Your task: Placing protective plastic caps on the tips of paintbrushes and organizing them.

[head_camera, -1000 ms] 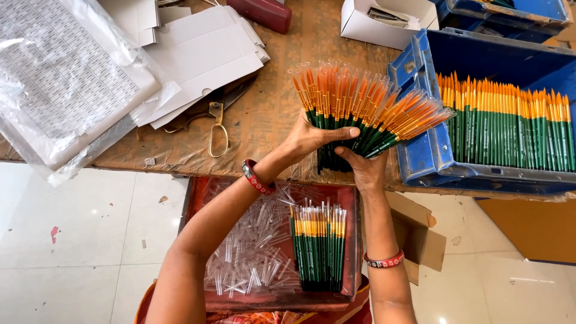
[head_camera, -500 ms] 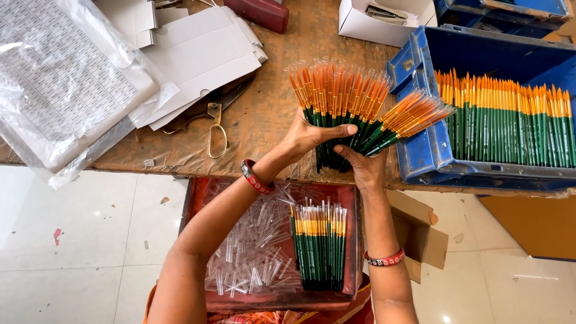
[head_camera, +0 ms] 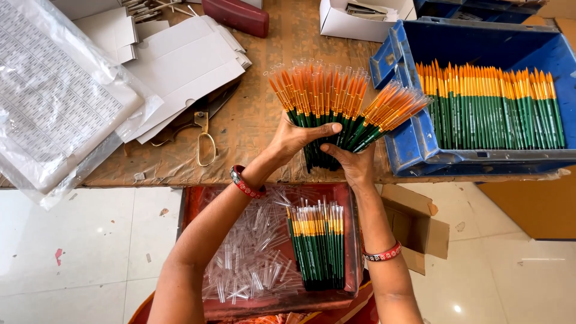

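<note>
**Desk:** Above a brown-covered worktable [head_camera: 270,108], what do the two hands have?

**Photographer:** A fanned bunch of green-handled paintbrushes [head_camera: 336,102], orange ferrules up, each tip under a clear cap. The left hand [head_camera: 294,139] is closed round the handles, thumb laid across the front. The right hand [head_camera: 351,162] cups the handle ends from just below, fingers curled in.

**Desk:** What lies around them?

**Photographer:** To the right of the right hand, a blue crate [head_camera: 402,144] of the same brushes lying in a row. Nearer the body, below both wrists, a red tray [head_camera: 192,210] holds a second bundle of brushes [head_camera: 318,243] beside a heap of clear plastic caps [head_camera: 252,252]. Left of the left hand lie scissors [head_camera: 204,141] and white flat cartons [head_camera: 180,66].

**Desk:** Is the grip sound?

**Photographer:** The fan splits, with a smaller sheaf leaning right. Squaring it well probably means keeping the handle ends level against the right palm and easing the left thumb only slightly, so no caps slip. Whether every tip is capped, I cannot tell from this height.
</note>
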